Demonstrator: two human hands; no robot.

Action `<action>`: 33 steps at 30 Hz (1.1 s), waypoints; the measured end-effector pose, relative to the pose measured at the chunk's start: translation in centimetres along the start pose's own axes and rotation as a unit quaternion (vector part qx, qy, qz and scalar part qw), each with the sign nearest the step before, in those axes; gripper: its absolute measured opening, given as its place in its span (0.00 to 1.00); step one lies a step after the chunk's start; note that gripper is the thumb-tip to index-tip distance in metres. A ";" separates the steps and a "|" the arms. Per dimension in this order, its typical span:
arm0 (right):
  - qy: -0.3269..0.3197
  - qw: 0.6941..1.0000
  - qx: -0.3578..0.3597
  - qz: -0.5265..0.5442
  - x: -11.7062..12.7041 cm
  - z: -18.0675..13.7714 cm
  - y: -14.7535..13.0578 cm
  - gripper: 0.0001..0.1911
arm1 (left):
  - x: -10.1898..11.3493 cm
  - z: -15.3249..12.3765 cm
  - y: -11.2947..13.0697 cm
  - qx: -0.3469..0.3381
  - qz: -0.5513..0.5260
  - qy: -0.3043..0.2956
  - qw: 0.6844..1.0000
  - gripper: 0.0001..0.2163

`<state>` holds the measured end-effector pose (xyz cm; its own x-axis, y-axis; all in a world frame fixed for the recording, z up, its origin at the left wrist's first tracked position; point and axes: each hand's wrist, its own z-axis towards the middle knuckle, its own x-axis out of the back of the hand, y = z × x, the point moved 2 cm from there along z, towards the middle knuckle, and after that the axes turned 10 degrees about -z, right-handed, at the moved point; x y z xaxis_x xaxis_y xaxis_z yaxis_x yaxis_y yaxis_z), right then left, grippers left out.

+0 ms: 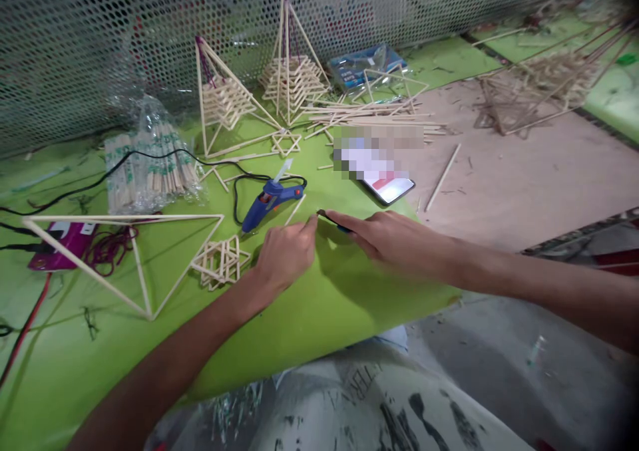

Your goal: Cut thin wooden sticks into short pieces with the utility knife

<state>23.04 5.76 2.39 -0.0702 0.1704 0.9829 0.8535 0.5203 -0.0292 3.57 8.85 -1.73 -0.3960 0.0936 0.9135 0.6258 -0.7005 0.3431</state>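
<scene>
My left hand point(287, 255) is closed on a thin wooden stick point(296, 210), pressing it near the green tabletop. My right hand point(387, 238) grips a small knife point(325, 217) with a dark blade and a bit of blue on its handle. The blade's tip meets the left fingertips; its exact contact with the stick is hidden. Just beyond the left hand lies a blue glue gun point(262, 205) with a glue stick in its back. Left of that hand sit a small stacked star of sticks point(220, 263) and a large triangular stick frame point(124, 218).
Two stick pyramids point(224, 98) stand at the back by a perforated metal screen point(150, 52). A bag of sticks point(150, 165), a lit phone point(382, 171) and loose sticks point(369, 113) lie around. A black cord point(174, 150) crosses the left side. The table's front edge is close.
</scene>
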 end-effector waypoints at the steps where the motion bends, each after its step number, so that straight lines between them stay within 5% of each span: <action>1: 0.002 1.000 0.000 0.001 0.0 0.0 0.0 0.36 | 0.0 0.0 0.0 0.001 0.001 0.000 1.000 0.17; 9: -0.009 1.000 -0.003 -0.021 -0.1 0.2 -0.1 0.36 | 0.0 0.0 0.2 0.019 0.013 -0.011 1.000 0.17; 17: 0.020 1.000 0.000 -0.004 -0.5 -0.1 0.0 0.35 | 1.6 0.2 0.6 0.106 -0.026 0.008 0.994 0.14; 33: 0.023 1.000 -0.005 -0.002 -0.7 -0.1 -0.1 0.33 | 0.3 0.2 -0.4 0.052 0.020 0.017 0.998 0.15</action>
<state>23.05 5.46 1.70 -0.0493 0.1290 0.9904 0.8584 0.5124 -0.0240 3.33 9.26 -1.54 -0.3904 0.0423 0.9197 0.7069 -0.6262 0.3288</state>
